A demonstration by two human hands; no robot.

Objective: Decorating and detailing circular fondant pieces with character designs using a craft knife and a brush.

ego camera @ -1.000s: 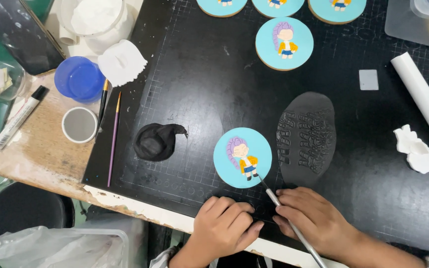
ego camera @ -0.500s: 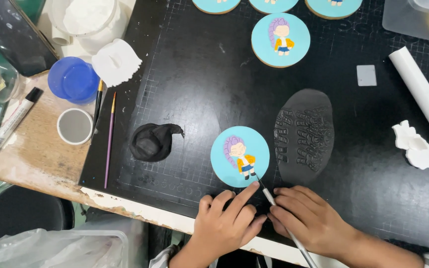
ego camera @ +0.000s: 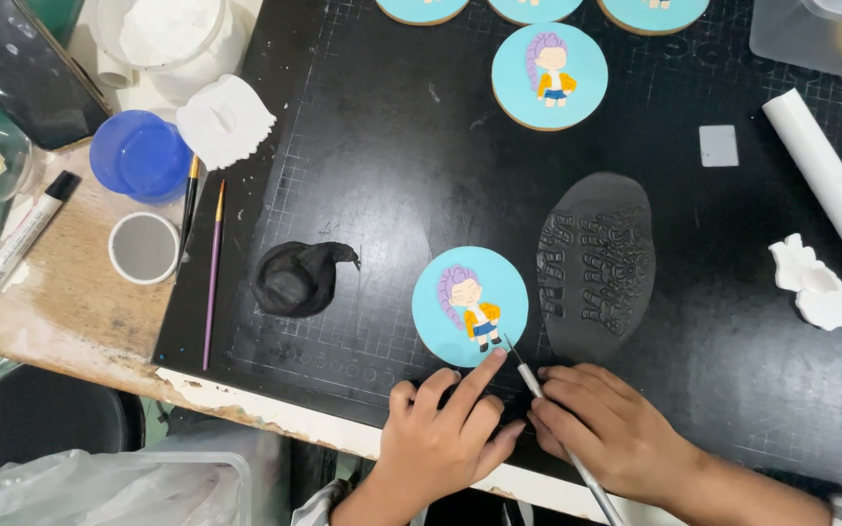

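A round light-blue cookie with a small purple-haired figure lies on the black cutting mat. My left hand rests on the mat just below it, the index finger stretched up to the cookie's lower right edge. My right hand holds a thin silver needle tool like a pen, its tip by the figure's feet. A flat oval of black fondant with embossed lettering lies right of the cookie.
A black fondant lump sits left of the cookie. Several finished blue cookies lie at the top. White roller, white fondant bits, blue lid, small cup, brushes, marker surround.
My left index finger has stretched up to the cookie's edge. The tool tip has stayed close to the figure's feet, and the view has shifted slightly.
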